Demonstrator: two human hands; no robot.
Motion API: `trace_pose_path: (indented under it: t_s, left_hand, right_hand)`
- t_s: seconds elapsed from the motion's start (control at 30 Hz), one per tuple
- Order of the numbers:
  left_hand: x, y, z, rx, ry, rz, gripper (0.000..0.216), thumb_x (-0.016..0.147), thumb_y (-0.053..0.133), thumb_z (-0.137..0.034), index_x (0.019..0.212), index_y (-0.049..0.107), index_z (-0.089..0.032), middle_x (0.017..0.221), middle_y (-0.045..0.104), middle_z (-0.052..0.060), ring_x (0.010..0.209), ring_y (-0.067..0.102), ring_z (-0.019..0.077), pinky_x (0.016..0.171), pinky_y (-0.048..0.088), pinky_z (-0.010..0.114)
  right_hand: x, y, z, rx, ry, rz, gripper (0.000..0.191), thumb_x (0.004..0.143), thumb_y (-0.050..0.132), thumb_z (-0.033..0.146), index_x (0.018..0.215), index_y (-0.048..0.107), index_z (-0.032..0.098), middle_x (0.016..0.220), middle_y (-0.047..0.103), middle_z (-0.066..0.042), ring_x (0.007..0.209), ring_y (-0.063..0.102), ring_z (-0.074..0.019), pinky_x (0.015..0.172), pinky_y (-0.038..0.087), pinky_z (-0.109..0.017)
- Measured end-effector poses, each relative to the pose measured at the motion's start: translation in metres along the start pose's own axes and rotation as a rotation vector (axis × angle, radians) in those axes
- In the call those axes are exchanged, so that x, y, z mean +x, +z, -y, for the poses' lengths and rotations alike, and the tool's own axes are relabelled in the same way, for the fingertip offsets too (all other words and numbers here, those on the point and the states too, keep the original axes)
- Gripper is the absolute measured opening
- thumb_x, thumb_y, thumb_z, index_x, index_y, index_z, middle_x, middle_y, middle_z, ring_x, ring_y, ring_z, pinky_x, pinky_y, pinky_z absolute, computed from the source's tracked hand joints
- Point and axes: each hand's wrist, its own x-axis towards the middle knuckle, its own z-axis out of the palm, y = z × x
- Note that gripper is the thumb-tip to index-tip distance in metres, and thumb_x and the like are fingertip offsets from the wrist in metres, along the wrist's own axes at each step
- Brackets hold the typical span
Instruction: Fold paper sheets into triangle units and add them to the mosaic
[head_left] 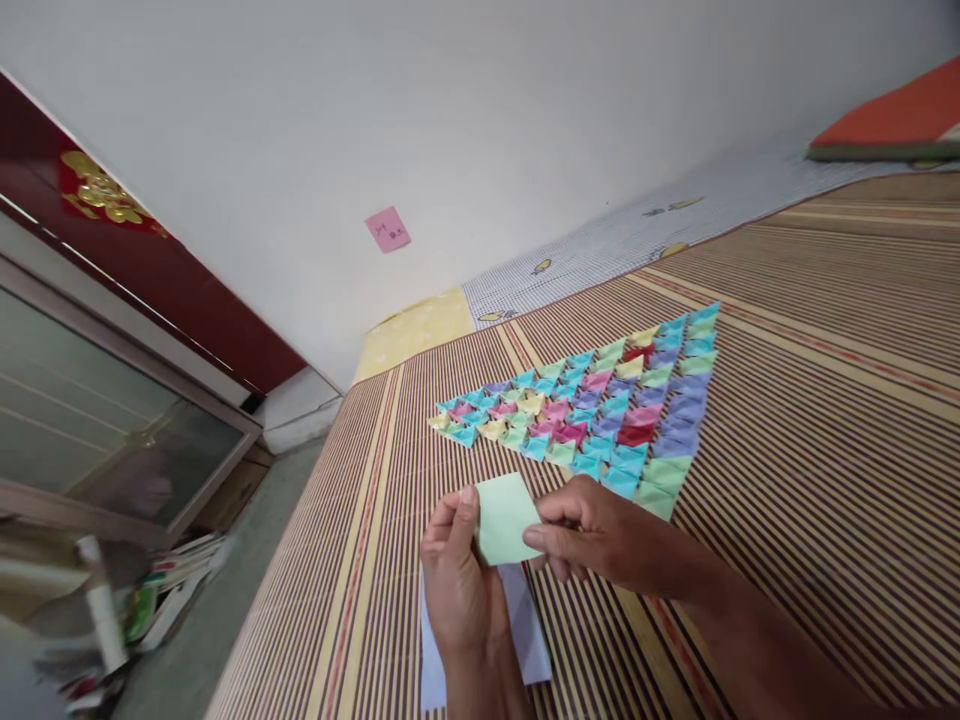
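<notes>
A pale green square of paper [506, 520] is held up between both hands. My left hand [457, 560] grips its left edge, thumb on the front. At the lower right corner, my right hand [581, 530] pinches it between thumb and fingers. Beneath my left wrist, a light purple sheet or pad [529, 630] lies on the striped mat, partly covered by the forearm. Beyond the hands, many small folded paper pieces [585, 405] in blue, green, pink, yellow, purple and red lie in rows that form a large triangle.
The striped mat [322, 560] covers the bed, with a patterned cloth [570, 260] along the white wall. A pink note [388, 230] is stuck on that wall. Folded orange bedding [892, 115] sits at the far right. To the left are a glass-paned door [97, 400] and floor clutter [172, 590].
</notes>
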Motion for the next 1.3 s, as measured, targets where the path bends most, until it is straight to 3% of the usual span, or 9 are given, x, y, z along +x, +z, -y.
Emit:
trace_pose_path:
  t_s: [0.13,0.3,0.4,0.57,0.7,0.83,1.0,1.1,1.3]
  left_hand:
    - [0.006,-0.008,-0.004,0.042,0.049,-0.017,0.040,0.051,0.097,-0.034,0.069,0.067,-0.016,0.063,0.067,-0.002,0.054,0.060,0.0105,0.053,0.050,0.020]
    - [-0.002,-0.010,-0.007,0.302,0.047,0.208,0.032,0.071,0.087,-0.039,0.069,0.067,-0.015,0.059,0.061,-0.002,0.052,0.052,0.0088,0.050,0.042,0.019]
    - [-0.008,-0.007,-0.006,0.410,0.032,0.311,0.031,0.076,0.084,-0.039,0.068,0.067,-0.014,0.059,0.059,-0.002,0.053,0.049,0.0087,0.050,0.041,0.019]
    - [-0.007,-0.002,-0.005,0.262,0.035,0.272,0.031,0.076,0.084,-0.042,0.088,0.074,-0.016,0.074,0.069,0.002,0.064,0.061,0.0116,0.062,0.050,0.022]
    - [-0.009,0.005,0.004,0.216,-0.030,0.358,0.041,0.061,0.094,-0.025,0.096,0.076,-0.017,0.084,0.075,0.005,0.079,0.070,0.0189,0.076,0.055,0.028]
    - [-0.016,0.013,0.017,0.251,-0.055,0.367,0.034,0.070,0.088,-0.025,0.102,0.079,-0.016,0.087,0.078,0.008,0.090,0.072,0.0239,0.087,0.054,0.035]
    - [-0.012,0.009,0.023,0.409,-0.041,0.433,0.017,0.079,0.083,-0.030,0.085,0.082,-0.014,0.076,0.076,0.006,0.073,0.067,0.0156,0.071,0.053,0.025]
    - [-0.009,0.006,0.019,0.357,-0.099,0.359,0.023,0.070,0.089,-0.030,0.086,0.081,-0.016,0.080,0.076,0.004,0.068,0.065,0.0120,0.057,0.050,0.018]
    - [-0.015,0.016,0.013,0.070,-0.183,0.203,0.039,0.057,0.096,-0.019,0.092,0.081,-0.018,0.093,0.079,0.006,0.078,0.072,0.0128,0.066,0.056,0.017]
  right_hand:
    - [-0.007,-0.022,0.000,0.057,0.044,0.115,0.037,0.088,0.066,0.045,0.067,0.067,0.014,0.059,0.061,-0.002,0.054,0.054,-0.0122,0.052,0.038,-0.023]
    - [-0.004,-0.024,-0.001,0.189,-0.040,-0.069,0.034,0.079,0.077,0.047,0.089,0.070,0.016,0.069,0.057,0.002,0.062,0.050,-0.0114,0.056,0.037,-0.022]
    - [0.002,-0.011,-0.003,0.198,-0.052,-0.080,0.030,0.078,0.078,0.041,0.071,0.062,0.016,0.064,0.052,0.004,0.060,0.047,-0.0110,0.053,0.034,-0.022]
    - [0.008,0.001,-0.004,0.251,-0.084,-0.245,0.028,0.084,0.073,0.038,0.071,0.064,0.016,0.064,0.053,0.003,0.059,0.047,-0.0114,0.053,0.036,-0.023]
    - [0.010,0.003,0.000,0.273,-0.180,-0.456,0.024,0.086,0.071,0.039,0.081,0.071,0.016,0.074,0.060,0.000,0.069,0.054,-0.0144,0.063,0.045,-0.025]
    - [0.012,0.006,0.007,0.205,-0.259,-0.583,0.019,0.085,0.070,0.031,0.072,0.069,0.017,0.072,0.057,0.001,0.070,0.053,-0.0144,0.065,0.045,-0.025]
    - [0.013,0.004,0.005,0.337,-0.187,-0.611,0.022,0.083,0.071,0.037,0.073,0.066,0.018,0.073,0.053,0.002,0.062,0.052,-0.0135,0.050,0.042,-0.024]
    - [0.013,0.000,0.000,0.250,-0.250,-0.669,0.020,0.085,0.071,0.034,0.074,0.068,0.018,0.076,0.057,0.001,0.068,0.056,-0.0150,0.059,0.046,-0.025]
    - [0.016,0.004,0.003,0.121,-0.368,-0.661,0.013,0.085,0.069,0.025,0.074,0.070,0.018,0.086,0.062,-0.002,0.085,0.060,-0.0189,0.075,0.048,-0.028]
